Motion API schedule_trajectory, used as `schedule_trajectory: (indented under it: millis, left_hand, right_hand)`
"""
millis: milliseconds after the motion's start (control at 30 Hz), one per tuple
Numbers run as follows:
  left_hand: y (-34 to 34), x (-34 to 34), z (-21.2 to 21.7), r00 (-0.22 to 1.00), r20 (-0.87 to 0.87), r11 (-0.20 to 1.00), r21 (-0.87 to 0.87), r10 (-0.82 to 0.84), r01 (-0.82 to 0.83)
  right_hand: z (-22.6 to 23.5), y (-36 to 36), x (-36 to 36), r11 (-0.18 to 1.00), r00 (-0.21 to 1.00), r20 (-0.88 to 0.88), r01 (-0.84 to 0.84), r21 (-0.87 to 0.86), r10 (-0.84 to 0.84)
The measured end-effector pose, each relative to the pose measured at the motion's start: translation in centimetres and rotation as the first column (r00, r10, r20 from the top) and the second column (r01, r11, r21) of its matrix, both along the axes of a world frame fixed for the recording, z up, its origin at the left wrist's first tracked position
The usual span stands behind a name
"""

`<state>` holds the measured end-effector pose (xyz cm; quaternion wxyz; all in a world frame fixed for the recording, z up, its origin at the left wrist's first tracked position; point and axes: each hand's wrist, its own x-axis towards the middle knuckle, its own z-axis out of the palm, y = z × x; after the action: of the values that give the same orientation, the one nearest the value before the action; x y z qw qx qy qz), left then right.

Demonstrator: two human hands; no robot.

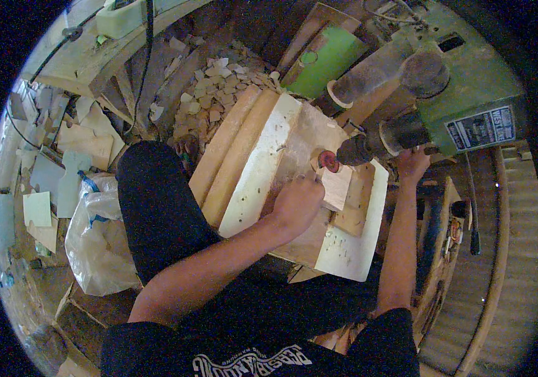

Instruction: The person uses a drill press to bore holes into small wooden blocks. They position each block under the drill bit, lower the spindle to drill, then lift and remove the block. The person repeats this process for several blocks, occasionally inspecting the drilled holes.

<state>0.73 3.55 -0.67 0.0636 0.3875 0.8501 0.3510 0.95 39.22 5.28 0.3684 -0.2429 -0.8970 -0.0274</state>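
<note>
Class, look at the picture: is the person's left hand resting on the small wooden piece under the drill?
Yes, the left hand presses on the small wooden piece below the drill bit.

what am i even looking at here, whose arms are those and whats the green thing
This is one picture from a wide fisheye camera worn on a person's head, looking down at their own work, so straight edges bend near the rim. The two bare forearms coming up from the bottom belong to that person.

The green machine at the upper right looks like a drill press; its dark chuck carries a small reddish round tool.

The left hand presses a small pale wooden piece against that tool, fingers closed on it. The right hand reaches up to the machine's side; what it grips is hidden.

The work rests on a white board laid over wooden planks. Behind lies a heap of small wood offcuts, and to the left a clear plastic bag.
</note>
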Motion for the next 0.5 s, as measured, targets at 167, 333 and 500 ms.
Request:
schedule_trajectory:
  millis: [167,333,500]
  left_hand:
    - [-0.4,-0.1,0.5,0.999,-0.004,0.992,-0.118,-0.041,0.04]
    - [-0.6,-0.2,0.8,1.0,-0.014,0.995,-0.093,-0.027,0.026]
    - [-0.5,0.0,0.6,0.999,-0.028,0.996,-0.093,0.016,-0.018]
  right_hand:
    - [-0.3,-1.0,0.2,0.97,0.941,0.254,0.241,-0.032,-0.225]
    - [-1.4,0.5,0.5,0.99,0.999,0.037,-0.009,-0.141,0.014]
    - [-2.0,0.8,1.2,0.808,0.945,-0.283,-0.292,-0.511,0.162]
